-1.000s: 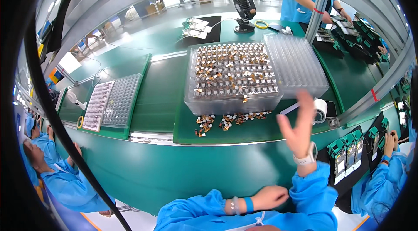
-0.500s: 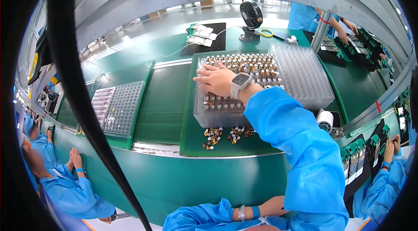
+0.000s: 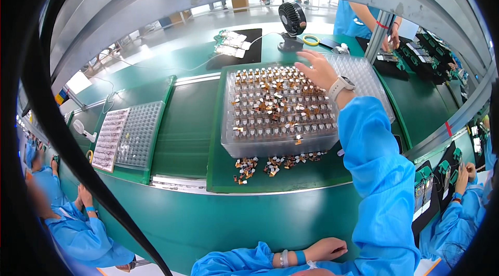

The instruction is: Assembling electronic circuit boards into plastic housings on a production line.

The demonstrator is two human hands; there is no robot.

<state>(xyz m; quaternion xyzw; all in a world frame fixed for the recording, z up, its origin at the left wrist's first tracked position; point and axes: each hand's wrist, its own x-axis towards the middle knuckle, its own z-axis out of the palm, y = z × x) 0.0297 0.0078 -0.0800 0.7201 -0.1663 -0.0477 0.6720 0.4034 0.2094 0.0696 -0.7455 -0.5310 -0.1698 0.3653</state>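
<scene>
The right hand reaches over the far right corner of the filled tray, fingers spread wide, and from where I stand in the head view I see nothing in its grip. Whether the fingertips brush the parts beneath, I can't tell. The left hand rests well in front of the filled tray, near the body, loosely curled; its palm is hidden, so I can't say whether it holds anything.

To my mind, working well here means keeping the palm and that loose blue sleeve lifted clear of the rows, since a light drag could tip the loose parts about. A soft touch with the fingertips looks wiser than pressing.

The filled tray is see-through and deep-sided, sitting on a green mat on the bench. Rows of small pieces stand in its cells, with amber and white ones strewn across its middle. More lie in heaps just before its front wall. Right of the filled tray and beside it is a ribbed tray, partly behind the arm. Well to its left, a clear cell tray adjoins a pale tray with dark-marked rows.
</scene>
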